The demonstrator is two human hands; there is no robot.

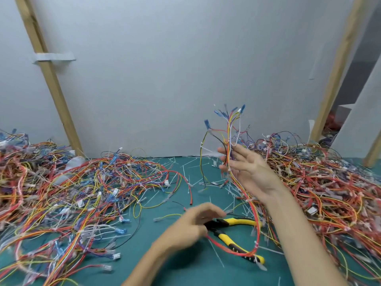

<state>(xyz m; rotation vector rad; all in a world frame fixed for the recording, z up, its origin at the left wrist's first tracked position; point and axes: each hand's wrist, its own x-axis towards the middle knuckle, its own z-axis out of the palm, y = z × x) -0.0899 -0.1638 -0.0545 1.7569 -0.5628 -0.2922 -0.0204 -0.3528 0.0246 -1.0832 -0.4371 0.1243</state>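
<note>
Left hand [193, 221] at 6 o'clock, blurred, curled over the pliers [241, 221], hiding their head; contact cannot be told. Right hand [247, 170] at 4 o'clock pinches the wire bundle [232, 124] upright above the mat [185, 271]; thumb obscured

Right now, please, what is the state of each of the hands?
Left hand: over the yellow pliers; grip cannot be told.
Right hand: holding a wire bundle.
</note>
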